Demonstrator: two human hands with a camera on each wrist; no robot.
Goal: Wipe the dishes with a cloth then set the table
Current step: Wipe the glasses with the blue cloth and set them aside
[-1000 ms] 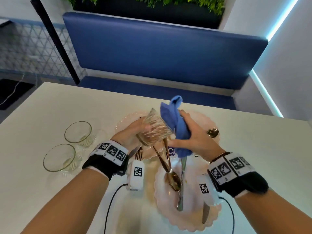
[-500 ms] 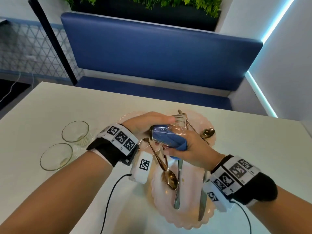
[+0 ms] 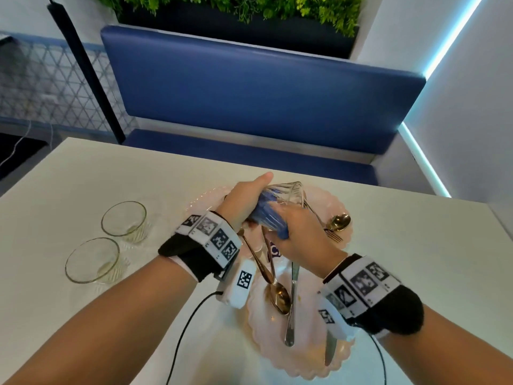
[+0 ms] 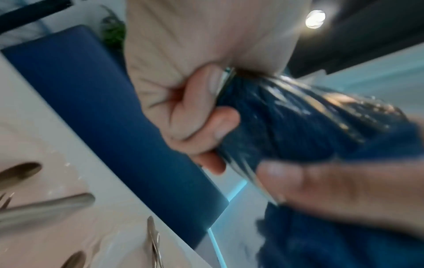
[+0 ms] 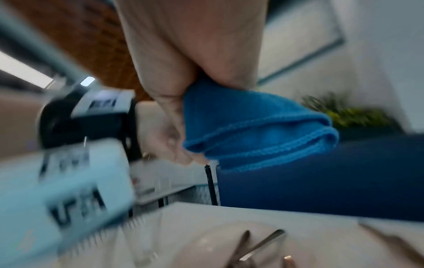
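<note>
Two empty glass bowls point(image 3: 109, 241) stand on the table point(image 3: 402, 259), left of the pink plates point(image 3: 311, 354). Above the plates, the left hand point(image 3: 244, 200) grips a ribbed glass point(image 3: 288, 191) tilted on its side. The right hand point(image 3: 302, 234) clutches a blue cloth point(image 3: 268, 215) stuffed inside the glass. Spoons, forks and a knife point(image 3: 291, 301) lie on the plates.

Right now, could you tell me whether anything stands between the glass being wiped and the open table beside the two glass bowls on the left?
Nothing visible does. The left hand holds the ribbed glass above the pink plates, with the blue cloth stuffed inside by the right hand. The table beyond the glass bowls lies bare.
</note>
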